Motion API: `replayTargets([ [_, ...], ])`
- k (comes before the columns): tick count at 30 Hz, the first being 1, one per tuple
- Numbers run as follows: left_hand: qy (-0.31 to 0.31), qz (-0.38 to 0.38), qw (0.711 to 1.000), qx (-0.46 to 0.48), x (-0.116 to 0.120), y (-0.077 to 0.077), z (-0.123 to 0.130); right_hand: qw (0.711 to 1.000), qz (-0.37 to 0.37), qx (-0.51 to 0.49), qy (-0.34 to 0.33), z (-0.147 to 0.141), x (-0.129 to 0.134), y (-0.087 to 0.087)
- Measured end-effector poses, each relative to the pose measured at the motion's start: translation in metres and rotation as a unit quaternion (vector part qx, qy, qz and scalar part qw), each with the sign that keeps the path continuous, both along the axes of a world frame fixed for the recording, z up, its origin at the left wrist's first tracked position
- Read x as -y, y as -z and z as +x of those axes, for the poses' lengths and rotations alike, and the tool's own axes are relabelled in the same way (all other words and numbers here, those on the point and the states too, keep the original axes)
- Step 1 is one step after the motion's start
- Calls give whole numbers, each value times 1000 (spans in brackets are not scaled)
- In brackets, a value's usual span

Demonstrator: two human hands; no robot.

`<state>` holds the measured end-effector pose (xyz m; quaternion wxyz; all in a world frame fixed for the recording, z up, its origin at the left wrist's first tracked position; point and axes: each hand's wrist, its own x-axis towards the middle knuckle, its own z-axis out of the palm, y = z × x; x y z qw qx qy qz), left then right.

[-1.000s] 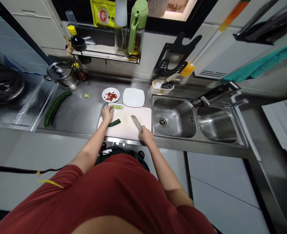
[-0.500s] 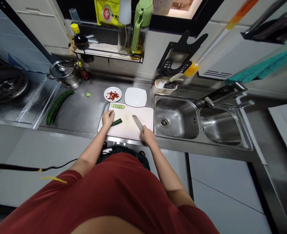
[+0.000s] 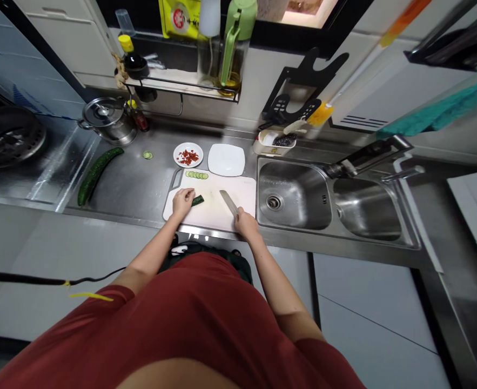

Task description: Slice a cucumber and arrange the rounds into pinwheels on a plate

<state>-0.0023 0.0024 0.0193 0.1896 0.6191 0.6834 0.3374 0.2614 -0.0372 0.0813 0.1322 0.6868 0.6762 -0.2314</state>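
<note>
Head view: your right hand (image 3: 246, 223) grips the knife (image 3: 229, 203); your left hand (image 3: 183, 203) is at the cucumber piece (image 3: 197, 200), whether gripping, you cannot tell. Cucumber slices (image 3: 196, 175) lie beyond it. Slicing seems paused; another cut would call for tucked fingertips.

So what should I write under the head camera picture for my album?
Right hand holding a knife, left hand by a cucumber piece on a white board.
</note>
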Motion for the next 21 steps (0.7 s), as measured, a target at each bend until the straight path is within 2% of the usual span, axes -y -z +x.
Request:
replayTargets([
  [8, 22, 3, 1000, 7, 10, -4, 6, 1000, -11, 4, -5, -1, -2, 2],
  [14, 66, 19, 998, 1, 13, -6, 10, 999, -21, -9, -31, -1, -6, 2],
  [21, 64, 16, 998, -3, 16, -3, 11, 997, 27, -54, -43, -28, -6, -7],
])
